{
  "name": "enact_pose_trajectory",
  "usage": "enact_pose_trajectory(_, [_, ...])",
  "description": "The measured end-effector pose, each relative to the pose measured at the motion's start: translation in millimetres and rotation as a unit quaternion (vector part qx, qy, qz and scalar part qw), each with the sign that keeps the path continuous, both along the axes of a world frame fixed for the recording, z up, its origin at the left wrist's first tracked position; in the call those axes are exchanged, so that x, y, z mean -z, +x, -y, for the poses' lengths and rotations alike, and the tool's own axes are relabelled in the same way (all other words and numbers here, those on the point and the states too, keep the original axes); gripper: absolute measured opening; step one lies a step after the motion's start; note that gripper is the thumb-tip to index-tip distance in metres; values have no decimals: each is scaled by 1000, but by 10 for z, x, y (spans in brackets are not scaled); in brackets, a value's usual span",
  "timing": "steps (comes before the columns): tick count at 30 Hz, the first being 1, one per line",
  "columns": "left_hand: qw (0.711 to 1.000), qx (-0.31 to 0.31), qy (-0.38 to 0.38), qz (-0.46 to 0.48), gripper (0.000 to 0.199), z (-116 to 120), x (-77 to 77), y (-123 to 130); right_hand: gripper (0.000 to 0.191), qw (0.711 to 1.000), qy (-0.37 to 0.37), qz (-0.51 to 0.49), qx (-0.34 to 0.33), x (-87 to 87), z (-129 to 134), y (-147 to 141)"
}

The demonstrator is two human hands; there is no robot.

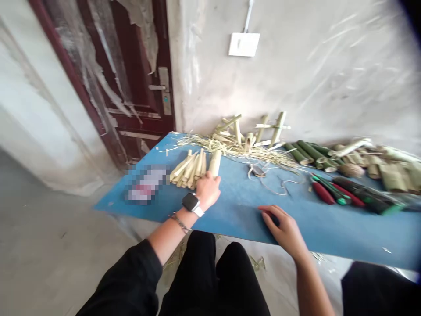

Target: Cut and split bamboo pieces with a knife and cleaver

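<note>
Head view: left hand (pixel 206 192), fingers (pixel 210 177) closed round the lower end of a bamboo section (pixel 215 163) at its 12 o'clock; light, stiff, best held mid-shaft. Right hand (pixel 283 229): fingers loosely curled, empty, on blue desk (pixel 329 232).

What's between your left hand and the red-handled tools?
In the head view, a thin looped wire and a small dark object lie on the blue tabletop between the left hand and the red-handled tools.
</note>
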State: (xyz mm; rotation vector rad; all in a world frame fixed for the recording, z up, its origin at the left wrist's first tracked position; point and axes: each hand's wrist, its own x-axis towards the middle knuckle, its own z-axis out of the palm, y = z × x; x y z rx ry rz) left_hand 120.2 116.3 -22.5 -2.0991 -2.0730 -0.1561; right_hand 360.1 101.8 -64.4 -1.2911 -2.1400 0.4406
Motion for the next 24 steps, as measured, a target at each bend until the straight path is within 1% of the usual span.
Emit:
enact_pose_trajectory(4, [1000,14,-13,-7,41,-21,-58,-19,26,998,-17,-45,-29,-82,32,32])
enact_pose_trajectory(6, [999,5,-18,-26,43,-38,-86,-27,26,998,-30,-50,-33,-128,-6,157])
enact_pose_trajectory(8, [999,3,-12,-46,43,-48,-105,-32,25,999,-31,-33,-10,-179,-112,378])
enact_pose_trajectory(10, [998,7,-2,-55,44,-51,-114,-37,25,998,-13,-3,58,-239,-289,676])
enact_pose_trajectory(12, [998,15,3,-53,45,-52,-118,-41,25,986,22,34,163,-306,-508,997])
enact_pose_trajectory(14, [998,26,6,-50,46,-55,-123,-41,27,960,44,85,264,-369,-719,1273])
enact_pose_trajectory(15, [998,31,5,-47,46,-57,-127,-40,29,946,45,114,300,-394,-808,1377])
enact_pose_trajectory(17, [998,34,-1,-43,47,-63,-133,-37,33,924,31,167,343,-424,-942,1504])
enact_pose_trajectory(19, [999,32,-8,-43,47,-71,-136,-35,36,917,6,206,342,-423,-1027,1533])
enact_pose_trajectory(22, [998,32,-8,-49,48,-83,-130,-42,37,923,-28,250,290,-384,-1107,1475])
enact_pose_trajectory(24, [998,39,-11,-46,49,-87,-123,-52,35,927,-39,269,256,-370,-1149,1437])
